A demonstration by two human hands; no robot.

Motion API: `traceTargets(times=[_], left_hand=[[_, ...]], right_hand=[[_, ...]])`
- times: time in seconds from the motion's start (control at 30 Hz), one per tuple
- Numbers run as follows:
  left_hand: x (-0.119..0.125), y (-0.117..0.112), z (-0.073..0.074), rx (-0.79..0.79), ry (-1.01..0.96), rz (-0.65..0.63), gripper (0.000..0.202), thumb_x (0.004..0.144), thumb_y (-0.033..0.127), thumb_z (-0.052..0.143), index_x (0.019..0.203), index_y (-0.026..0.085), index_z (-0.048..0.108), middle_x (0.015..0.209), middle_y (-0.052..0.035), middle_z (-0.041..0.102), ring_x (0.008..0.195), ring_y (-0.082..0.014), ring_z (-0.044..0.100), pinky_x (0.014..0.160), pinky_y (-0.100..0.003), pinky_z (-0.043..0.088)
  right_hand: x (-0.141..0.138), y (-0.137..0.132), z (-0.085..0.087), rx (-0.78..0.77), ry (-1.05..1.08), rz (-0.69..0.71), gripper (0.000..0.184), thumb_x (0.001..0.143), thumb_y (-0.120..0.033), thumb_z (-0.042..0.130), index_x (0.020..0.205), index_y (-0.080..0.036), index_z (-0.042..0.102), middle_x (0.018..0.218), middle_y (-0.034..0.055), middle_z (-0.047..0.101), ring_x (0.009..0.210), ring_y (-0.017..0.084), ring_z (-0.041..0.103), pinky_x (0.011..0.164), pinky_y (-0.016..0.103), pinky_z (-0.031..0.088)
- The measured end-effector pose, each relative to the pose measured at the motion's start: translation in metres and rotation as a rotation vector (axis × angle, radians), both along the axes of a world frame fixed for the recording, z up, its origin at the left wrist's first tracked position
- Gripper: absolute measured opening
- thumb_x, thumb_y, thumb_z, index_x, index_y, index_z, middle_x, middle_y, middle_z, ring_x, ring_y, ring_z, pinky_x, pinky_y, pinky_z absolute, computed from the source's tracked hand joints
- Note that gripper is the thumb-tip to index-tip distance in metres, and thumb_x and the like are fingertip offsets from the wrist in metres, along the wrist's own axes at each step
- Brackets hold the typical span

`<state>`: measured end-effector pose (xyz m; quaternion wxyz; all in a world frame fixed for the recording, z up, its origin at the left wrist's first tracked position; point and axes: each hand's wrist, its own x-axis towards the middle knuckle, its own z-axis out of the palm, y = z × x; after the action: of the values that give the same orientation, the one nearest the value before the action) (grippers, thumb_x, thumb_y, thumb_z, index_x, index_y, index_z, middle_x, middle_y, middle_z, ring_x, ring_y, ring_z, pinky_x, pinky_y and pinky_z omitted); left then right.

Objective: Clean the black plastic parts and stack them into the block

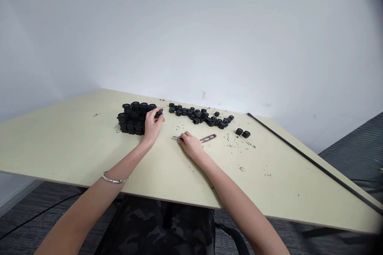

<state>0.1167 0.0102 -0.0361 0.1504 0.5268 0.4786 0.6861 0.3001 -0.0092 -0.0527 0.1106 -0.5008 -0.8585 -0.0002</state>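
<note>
And L hand pinches a blk cap just by the R edge of the stack, fwd & L of R hand, which grips a metal tool, axis approx L–R, tip pointing L, w/ snips lying just R of it.

Free tabletop left; black stack alongside
</note>
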Motion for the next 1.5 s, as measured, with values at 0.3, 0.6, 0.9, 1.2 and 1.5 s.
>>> traceTargets(times=[0.3, 0.6, 0.9, 1.2, 1.5], left_hand=[[0.001, -0.001, 0.003, 0.043, 0.033, 0.000, 0.040, 0.079, 0.030, 0.058, 0.117, 0.022, 0.050, 0.115, -0.0095, 0.055, 0.072, -0.0112, 0.063, 0.072, -0.028, 0.053], [-0.018, 0.003, 0.006, 0.119, 0.076, 0.196, 0.030, 0.073, 0.024, 0.062, 0.101, 0.020, 0.053, 0.097, -0.0049, 0.062, 0.071, -0.0114, 0.058, 0.067, -0.024, 0.049], [-0.046, -0.006, 0.019, 0.105, 0.356, 0.570, 0.024, 0.074, 0.021, 0.061, 0.098, 0.021, 0.060, 0.100, -0.0064, 0.063, 0.099, -0.0231, 0.049, 0.092, -0.040, 0.038], [-0.072, -0.010, 0.024, -0.087, 0.375, 0.664, 0.040, 0.072, 0.020, 0.062, 0.110, 0.021, 0.046, 0.104, -0.0098, 0.059, 0.114, -0.0321, 0.035, 0.098, -0.057, 0.023], [-0.073, -0.010, 0.022, -0.122, 0.452, 0.776, 0.024, 0.070, 0.022, 0.062, 0.091, 0.019, 0.052, 0.109, -0.0137, 0.052, 0.119, -0.0353, 0.034, 0.098, -0.057, 0.025]], right_hand=[[-0.001, 0.000, -0.001, 0.029, -0.045, 0.018, 0.018, 0.094, -0.031, 0.039, 0.100, -0.019, 0.050, 0.107, 0.0073, 0.055, 0.086, 0.017, 0.060, 0.062, 0.026, 0.038], [-0.001, -0.002, -0.001, 0.066, -0.053, 0.019, 0.018, 0.095, -0.027, 0.032, 0.102, -0.017, 0.046, 0.106, 0.0093, 0.053, 0.080, 0.017, 0.059, 0.057, 0.026, 0.038], [-0.002, -0.005, 0.005, -0.002, -0.057, 0.014, 0.017, 0.093, -0.024, 0.036, 0.101, -0.017, 0.050, 0.106, 0.0088, 0.053, 0.087, 0.017, 0.058, 0.064, 0.027, 0.040], [0.000, 0.000, 0.001, 0.007, -0.021, 0.025, 0.019, 0.093, -0.029, 0.040, 0.107, -0.020, 0.049, 0.106, 0.0076, 0.056, 0.087, 0.018, 0.059, 0.063, 0.027, 0.039], [0.001, 0.000, 0.003, -0.022, -0.020, 0.005, 0.023, 0.092, -0.036, 0.044, 0.103, -0.020, 0.056, 0.106, 0.0078, 0.056, 0.087, 0.018, 0.060, 0.065, 0.026, 0.039]])
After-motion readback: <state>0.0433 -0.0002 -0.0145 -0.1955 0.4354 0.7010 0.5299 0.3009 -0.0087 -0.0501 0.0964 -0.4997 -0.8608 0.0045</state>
